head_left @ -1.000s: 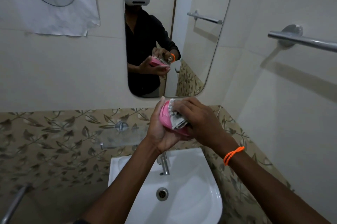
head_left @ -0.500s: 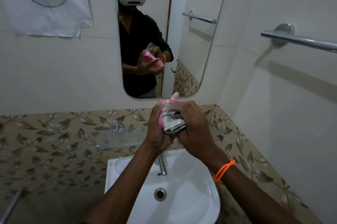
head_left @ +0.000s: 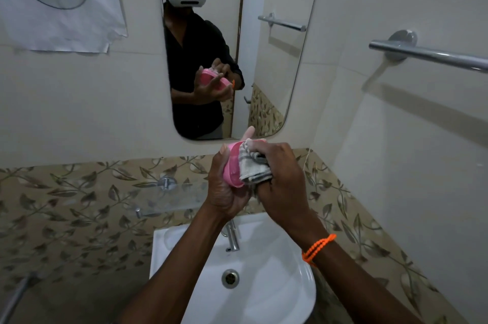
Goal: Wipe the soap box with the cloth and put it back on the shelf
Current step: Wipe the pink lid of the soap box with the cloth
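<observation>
My left hand (head_left: 227,191) grips the pink soap box (head_left: 233,168) above the sink (head_left: 290,294) while my right hand (head_left: 282,178) clutches the cloth (head_left: 253,169) against its right side.

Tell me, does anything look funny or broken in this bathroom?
Only one thing: the paper sheet marked 11, on the wall left of the mirror, has a ragged, curling bottom edge. The soap box, cloth and sink look fine, nothing spilled.

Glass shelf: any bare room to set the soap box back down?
The glass shelf looks bare from its wall mount to the left hand. That hand hides its right end. Both hands, soap box and cloth crowd above the tap.
</observation>
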